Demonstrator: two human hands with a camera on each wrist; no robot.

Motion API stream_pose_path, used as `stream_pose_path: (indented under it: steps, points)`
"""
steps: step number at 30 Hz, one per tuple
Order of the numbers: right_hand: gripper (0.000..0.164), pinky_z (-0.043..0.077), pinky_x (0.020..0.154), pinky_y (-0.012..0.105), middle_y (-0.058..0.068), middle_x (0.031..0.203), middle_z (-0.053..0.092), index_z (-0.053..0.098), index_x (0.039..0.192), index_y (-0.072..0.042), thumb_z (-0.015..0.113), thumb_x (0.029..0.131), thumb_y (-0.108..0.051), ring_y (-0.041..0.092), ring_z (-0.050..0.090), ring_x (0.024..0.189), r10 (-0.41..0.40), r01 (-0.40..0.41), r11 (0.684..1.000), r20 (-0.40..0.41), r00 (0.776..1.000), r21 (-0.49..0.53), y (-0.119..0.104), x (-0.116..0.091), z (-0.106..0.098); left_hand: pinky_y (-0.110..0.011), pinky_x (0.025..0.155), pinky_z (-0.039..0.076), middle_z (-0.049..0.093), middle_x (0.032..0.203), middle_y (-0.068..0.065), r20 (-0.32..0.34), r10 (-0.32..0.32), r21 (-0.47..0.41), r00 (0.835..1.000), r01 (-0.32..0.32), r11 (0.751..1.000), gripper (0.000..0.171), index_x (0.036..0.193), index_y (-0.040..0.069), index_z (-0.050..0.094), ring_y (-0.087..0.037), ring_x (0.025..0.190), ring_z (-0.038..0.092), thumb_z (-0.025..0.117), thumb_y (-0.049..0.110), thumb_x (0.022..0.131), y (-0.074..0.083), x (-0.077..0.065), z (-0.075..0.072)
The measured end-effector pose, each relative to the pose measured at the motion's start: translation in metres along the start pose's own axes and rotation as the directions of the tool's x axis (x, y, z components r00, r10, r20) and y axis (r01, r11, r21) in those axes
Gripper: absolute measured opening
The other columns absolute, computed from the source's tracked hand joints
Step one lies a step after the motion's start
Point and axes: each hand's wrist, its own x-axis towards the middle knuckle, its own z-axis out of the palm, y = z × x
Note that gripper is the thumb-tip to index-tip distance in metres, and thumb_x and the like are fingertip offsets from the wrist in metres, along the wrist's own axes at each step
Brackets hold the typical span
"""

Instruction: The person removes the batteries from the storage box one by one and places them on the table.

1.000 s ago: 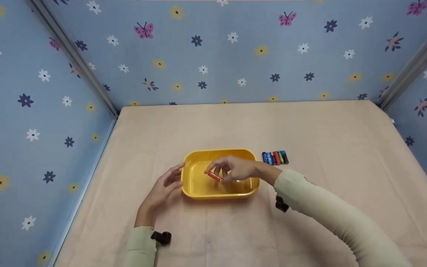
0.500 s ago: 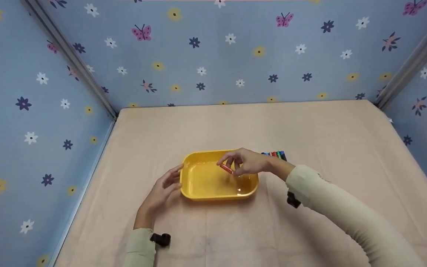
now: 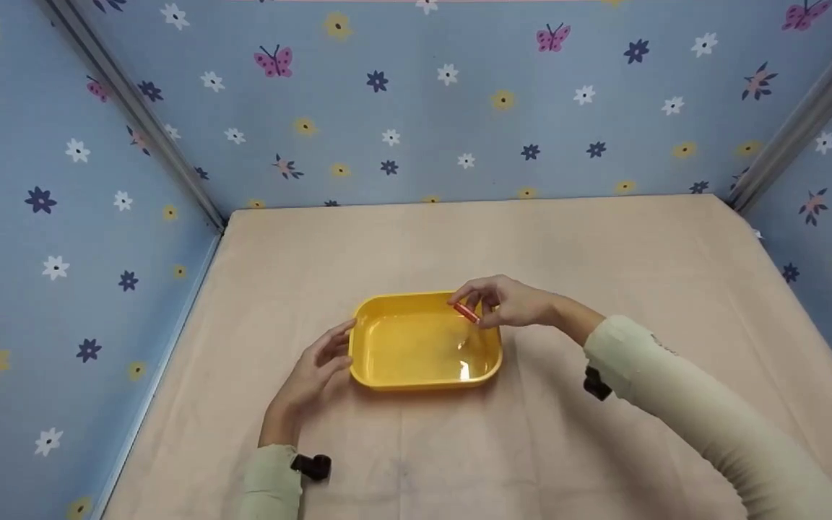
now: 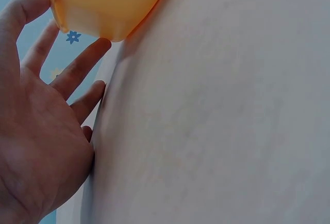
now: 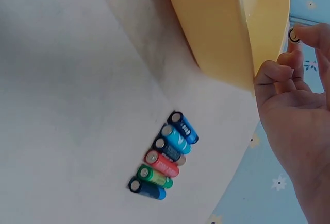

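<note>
A yellow plastic tub stands on the cloth-covered table. At its left end is my left hand, fingers fairly straight and spread, with fingertips right at the rim and wall; the left wrist view shows the palm facing the camera. My right hand pinches a red AA battery between thumb and fingertips over the tub's back right corner. In the right wrist view only the round end of the battery shows. No other battery is visible inside the tub.
Several batteries lie side by side in a row on the table, among them a red battery and a green battery; the right hand and forearm hide them in the head view. A blue flowered wall borders the table.
My right hand has moved right and back with the red battery, from over the tub's middle to its back right corner, covering the battery row. My left hand has stayed at the tub's left end.
</note>
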Motion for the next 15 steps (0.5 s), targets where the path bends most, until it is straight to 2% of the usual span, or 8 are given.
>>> stream_pose_path:
  steps: [5, 7, 11, 15]
  points:
    - [0.057, 0.051, 0.076, 0.018, 0.03, 0.128, 0.071, 0.069, 0.149, -0.002, 0.067, 0.094, 0.012, 0.017, 0.057, 0.089, 0.021, -0.022, 0.999, -0.036, 0.999, -0.032, 0.005, -0.011, -0.009, -0.042, 0.131, 0.047, 0.058, 0.169, -0.017, -0.004, -0.034, -0.024, 0.999, 0.034, 0.999, 0.065, 0.174, 0.019, 0.046, -0.037, 0.161, 0.052, 0.069, 0.018, 0.112, 0.0, 0.0, -0.001]
    - [0.057, 0.052, 0.075, 0.018, 0.028, 0.127, 0.071, 0.069, 0.149, -0.003, 0.067, 0.094, 0.012, 0.019, 0.057, 0.087, 0.034, -0.036, 0.999, -0.051, 0.998, -0.041, 0.008, -0.016, -0.013, -0.038, 0.13, 0.049, 0.057, 0.17, -0.018, 0.003, -0.029, -0.022, 1.0, 0.029, 0.999, 0.066, 0.174, 0.018, 0.045, -0.038, 0.161, 0.053, 0.069, 0.017, 0.113, -0.001, 0.0, -0.001]
    - [0.056, 0.054, 0.07, 0.018, 0.028, 0.123, 0.071, 0.069, 0.149, -0.005, 0.068, 0.095, 0.009, 0.017, 0.057, 0.08, 0.062, -0.065, 0.997, -0.073, 0.995, -0.044, 0.016, -0.026, -0.022, -0.024, 0.121, 0.052, 0.057, 0.168, -0.022, 0.014, -0.007, -0.012, 1.0, 0.007, 1.0, 0.066, 0.175, 0.014, 0.042, -0.04, 0.157, 0.056, 0.068, 0.016, 0.113, -0.001, 0.0, -0.001]
    - [0.056, 0.054, 0.067, 0.018, 0.032, 0.123, 0.07, 0.068, 0.15, -0.004, 0.069, 0.096, 0.009, 0.014, 0.057, 0.077, 0.088, -0.091, 0.995, -0.1, 0.991, -0.027, 0.024, -0.036, -0.031, -0.019, 0.116, 0.053, 0.057, 0.167, -0.024, 0.016, 0.009, -0.021, 1.0, -0.009, 1.0, 0.066, 0.174, 0.013, 0.043, -0.04, 0.154, 0.059, 0.068, 0.015, 0.113, -0.001, 0.001, -0.001]
